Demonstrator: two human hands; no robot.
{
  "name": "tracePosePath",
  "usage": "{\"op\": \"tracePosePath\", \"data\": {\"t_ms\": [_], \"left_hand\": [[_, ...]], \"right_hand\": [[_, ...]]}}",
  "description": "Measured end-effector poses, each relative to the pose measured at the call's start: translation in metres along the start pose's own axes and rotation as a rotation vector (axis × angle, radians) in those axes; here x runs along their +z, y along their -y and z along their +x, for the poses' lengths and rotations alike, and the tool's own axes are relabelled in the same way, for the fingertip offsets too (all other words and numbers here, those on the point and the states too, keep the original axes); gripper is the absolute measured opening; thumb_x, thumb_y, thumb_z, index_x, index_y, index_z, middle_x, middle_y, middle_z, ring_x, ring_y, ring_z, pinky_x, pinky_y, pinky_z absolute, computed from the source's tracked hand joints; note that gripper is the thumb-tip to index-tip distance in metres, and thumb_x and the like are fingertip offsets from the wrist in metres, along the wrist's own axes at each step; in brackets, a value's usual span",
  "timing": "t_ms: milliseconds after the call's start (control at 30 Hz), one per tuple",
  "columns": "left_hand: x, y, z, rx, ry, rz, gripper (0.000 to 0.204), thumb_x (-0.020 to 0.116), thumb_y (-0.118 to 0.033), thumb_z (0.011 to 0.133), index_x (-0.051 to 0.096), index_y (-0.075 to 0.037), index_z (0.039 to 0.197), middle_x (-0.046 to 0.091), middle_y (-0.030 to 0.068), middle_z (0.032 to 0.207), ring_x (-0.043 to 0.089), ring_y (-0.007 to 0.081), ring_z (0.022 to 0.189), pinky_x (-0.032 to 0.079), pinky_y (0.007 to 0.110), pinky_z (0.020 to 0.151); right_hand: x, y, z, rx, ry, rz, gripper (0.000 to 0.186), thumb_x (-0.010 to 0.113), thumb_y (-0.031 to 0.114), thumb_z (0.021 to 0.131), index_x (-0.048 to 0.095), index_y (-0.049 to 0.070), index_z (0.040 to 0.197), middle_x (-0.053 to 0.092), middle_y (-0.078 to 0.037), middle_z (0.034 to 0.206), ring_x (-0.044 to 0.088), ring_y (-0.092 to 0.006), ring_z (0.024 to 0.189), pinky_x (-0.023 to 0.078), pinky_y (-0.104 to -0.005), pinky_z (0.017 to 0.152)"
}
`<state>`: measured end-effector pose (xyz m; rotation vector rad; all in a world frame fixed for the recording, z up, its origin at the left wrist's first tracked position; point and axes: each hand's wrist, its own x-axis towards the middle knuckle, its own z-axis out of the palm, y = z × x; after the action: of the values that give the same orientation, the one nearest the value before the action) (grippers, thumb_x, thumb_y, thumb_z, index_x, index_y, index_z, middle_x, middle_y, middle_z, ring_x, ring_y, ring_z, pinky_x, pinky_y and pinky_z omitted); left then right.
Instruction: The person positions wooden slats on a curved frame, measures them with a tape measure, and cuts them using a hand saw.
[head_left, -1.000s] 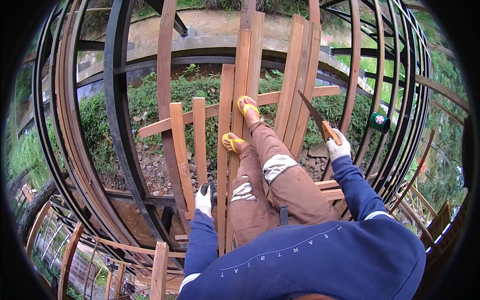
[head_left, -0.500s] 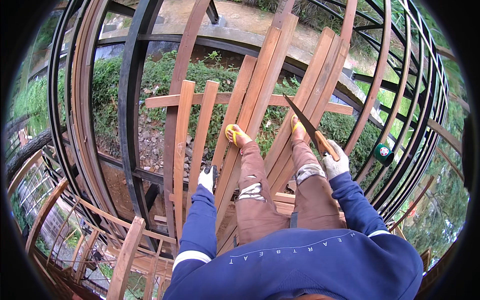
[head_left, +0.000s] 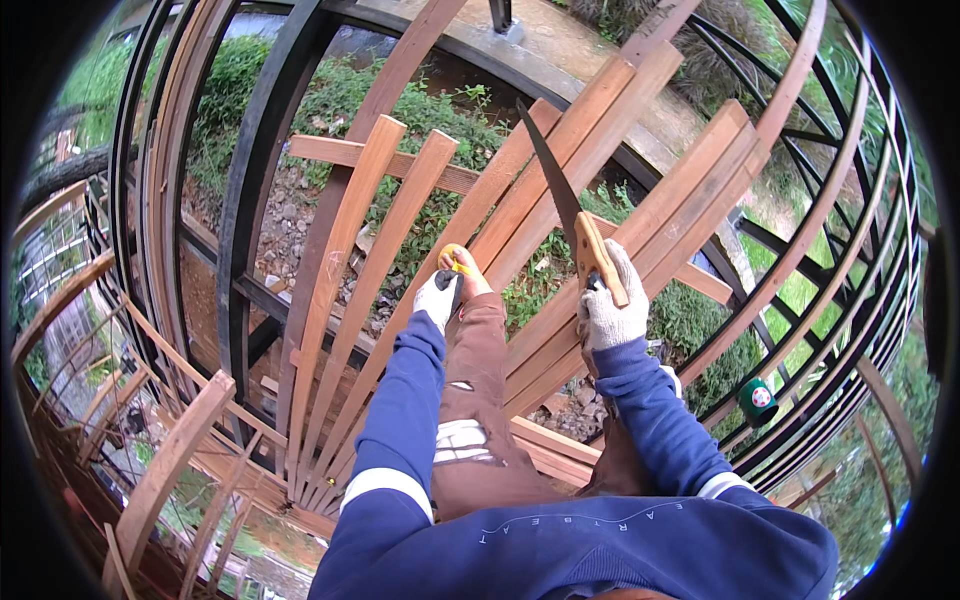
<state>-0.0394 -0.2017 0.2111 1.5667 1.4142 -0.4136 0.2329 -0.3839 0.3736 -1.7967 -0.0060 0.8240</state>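
My right hand, in a white knitted glove, grips the wooden handle of a handsaw. Its dark, tapering blade points up and to the left, raised in front of the planks, and I cannot make out any contact with them. My left hand, gloved too, is held beside my foot in a yellow flip-flop. Its fingers look curled around a dark patch, which could be an object or the glove's palm. Below it runs a long sawn plank. My other foot is hidden behind my right arm.
Several loose planks fan out over a wooden crosspiece. Dark metal beams frame gaps, with plants and rubble below. At the right hangs a green cylinder by curved rails. An upright timber stands lower left.
My right hand has swung the saw leftward and inward, the blade steeper. My left hand has come forward to my foot. My other leg has drawn back behind my arm, and the view has turned.
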Motion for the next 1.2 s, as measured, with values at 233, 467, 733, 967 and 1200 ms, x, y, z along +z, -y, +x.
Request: {"op": "tracePosePath", "data": {"t_ms": [233,467,733,967,1200], "left_hand": [[-0.001,0.064,0.090,-0.098,-0.113,-0.066,0.036,0.069,-0.033,0.095,0.067,-0.005,0.119,0.073,0.0111,0.111,0.069,0.0220,0.098,0.053,0.035,0.088],[0.018,0.121,0.147,-0.213,-0.179,0.140,0.051,0.051,-0.049,0.100,0.063,-0.008,0.127,0.067,0.0194,0.125,0.062,0.0389,0.117,0.048,0.046,0.101],[0.030,0.177,0.192,-0.246,-0.073,0.138,0.079,0.023,-0.067,0.101,0.065,-0.007,0.129,0.062,0.0249,0.128,0.056,0.0422,0.124,0.043,0.046,0.106],[0.043,0.171,0.187,-0.280,0.016,0.151,0.087,0.016,-0.072,0.098,0.064,-0.007,0.131,0.060,0.0246,0.133,0.055,0.0406,0.126,0.040,0.045,0.109],[0.058,0.140,0.184,-0.418,-0.294,0.300,0.081,0.020,-0.064,0.102,0.074,-0.004,0.111,0.071,0.0231,0.113,0.067,0.0365,0.110,0.050,0.046,0.097]], "right_hand": [[0.034,0.014,0.068,0.105,0.163,0.218,0.056,0.056,-0.003,0.086,0.051,0.000,0.142,0.062,-0.008,0.105,0.057,-0.0095,0.071,0.051,-0.0250,0.061],[0.062,0.033,0.122,-0.032,0.272,0.020,0.068,0.055,0.009,0.076,0.047,-0.002,0.143,0.060,-0.005,0.091,0.058,-0.0085,0.065,0.047,-0.0189,0.056],[0.068,0.024,0.178,-0.182,0.477,0.021,0.063,0.052,-0.004,0.077,0.052,-0.003,0.140,0.061,-0.005,0.087,0.056,-0.0090,0.060,0.048,-0.0222,0.054],[0.051,0.021,0.199,-0.180,0.380,-0.015,0.062,0.053,-0.004,0.080,0.051,-0.001,0.142,0.059,-0.006,0.084,0.056,-0.0114,0.056,0.048,-0.0247,0.051],[0.028,0.017,0.198,-0.212,0.346,-0.028,0.061,0.051,-0.004,0.081,0.050,-0.001,0.142,0.060,-0.009,0.088,0.056,-0.0114,0.057,0.048,-0.0237,0.051]]}}
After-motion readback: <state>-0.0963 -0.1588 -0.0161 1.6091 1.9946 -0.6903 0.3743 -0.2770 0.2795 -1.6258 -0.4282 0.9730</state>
